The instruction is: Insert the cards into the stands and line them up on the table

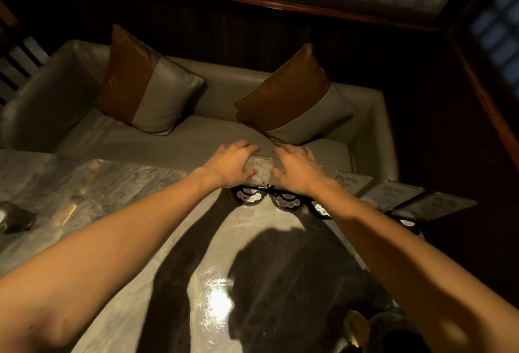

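Note:
A row of round black stands runs along the far edge of the marble table (pixel 118 212). The leftmost stand (pixel 250 197) carries a clear card (pixel 261 170), and my left hand (pixel 231 165) grips that card's left side while my right hand (pixel 299 171) touches its right side. A second stand (pixel 287 201) sits just to the right, partly under my right wrist. Further right, three more cards stand in their bases: one card (pixel 351 181), another card (pixel 393 194) and the last card (pixel 434 206). Their stands are mostly hidden by my right forearm.
A grey sofa (pixel 196 139) with two brown-and-grey cushions (pixel 146 85) stands just beyond the table's far edge. A dark flat object (pixel 16 220) lies at the table's left edge. Dark round items (pixel 373 330) sit at the near right corner. Wooden walls surround the sofa.

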